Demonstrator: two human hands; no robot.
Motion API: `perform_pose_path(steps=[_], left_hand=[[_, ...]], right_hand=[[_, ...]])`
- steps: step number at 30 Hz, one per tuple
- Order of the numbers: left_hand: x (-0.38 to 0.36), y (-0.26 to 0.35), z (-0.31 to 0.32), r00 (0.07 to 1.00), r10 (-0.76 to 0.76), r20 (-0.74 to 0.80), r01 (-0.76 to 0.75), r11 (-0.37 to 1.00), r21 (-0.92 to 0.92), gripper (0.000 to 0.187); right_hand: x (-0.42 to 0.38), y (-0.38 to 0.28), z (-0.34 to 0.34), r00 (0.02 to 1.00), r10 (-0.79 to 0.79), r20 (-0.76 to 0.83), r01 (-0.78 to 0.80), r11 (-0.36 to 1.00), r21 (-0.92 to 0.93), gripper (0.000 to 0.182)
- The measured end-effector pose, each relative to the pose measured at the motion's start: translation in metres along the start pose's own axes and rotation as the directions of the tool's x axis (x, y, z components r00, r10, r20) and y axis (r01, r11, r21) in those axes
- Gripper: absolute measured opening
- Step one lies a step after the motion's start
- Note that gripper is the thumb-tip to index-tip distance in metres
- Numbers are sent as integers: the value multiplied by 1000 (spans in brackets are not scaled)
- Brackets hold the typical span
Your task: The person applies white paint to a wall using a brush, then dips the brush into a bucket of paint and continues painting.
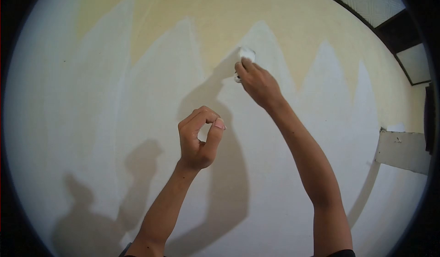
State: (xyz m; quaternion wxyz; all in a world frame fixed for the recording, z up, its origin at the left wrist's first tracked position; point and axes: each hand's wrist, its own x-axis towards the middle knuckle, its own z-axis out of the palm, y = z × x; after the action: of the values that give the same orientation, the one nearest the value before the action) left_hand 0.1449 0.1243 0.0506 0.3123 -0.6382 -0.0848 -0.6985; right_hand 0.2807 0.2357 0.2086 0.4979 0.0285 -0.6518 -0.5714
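Note:
High on the wall, my right hand (259, 82) is closed around a white-coated paintbrush (247, 53). The brush head shows above the fingers, and a short white part pokes out below them. Most of the handle is hidden in the grip. Around the brush, the wall (284, 138) has white paint rising in pointed peaks over a pale yellow coat (220, 5). Lower and to the left, my left hand (199, 138) is raised in front of the wall. Its fingers curl to the thumb in a ring, and I see nothing held in it.
A grey rectangular panel (403, 151) is on the wall at the right, beside a dark object (429, 119) at the edge. Light ceiling panels (366, 0) with dark trim run along the upper right. Shadows of my arms and body fall on the wall.

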Motion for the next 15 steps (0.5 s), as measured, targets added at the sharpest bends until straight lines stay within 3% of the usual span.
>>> perform_pose_path(steps=[3, 6, 7, 12, 15], left_hand=[[-4, 1, -1, 1000, 15, 5, -15, 1000, 21, 16], [-6, 6, -10, 1000, 16, -19, -16, 1000, -4, 15], [-5, 7, -11, 999, 18, -42, -18, 1000, -14, 14], [-3, 11, -14, 995, -12, -101, 7, 999, -51, 14], [-1, 13, -7, 995, -8, -102, -2, 995, -96, 14]], right_hand=[[-17, -30, 20, 995, -59, 83, 71, 985, -154, 27], [-40, -75, 7, 982, -120, 147, 130, 990, -58, 29], [-48, -86, 2, 976, -192, 102, 197, 980, -38, 28], [-57, -113, -44, 964, -237, 119, 208, 954, 217, 22], [-43, -75, -51, 991, -95, 90, 79, 982, 174, 22]])
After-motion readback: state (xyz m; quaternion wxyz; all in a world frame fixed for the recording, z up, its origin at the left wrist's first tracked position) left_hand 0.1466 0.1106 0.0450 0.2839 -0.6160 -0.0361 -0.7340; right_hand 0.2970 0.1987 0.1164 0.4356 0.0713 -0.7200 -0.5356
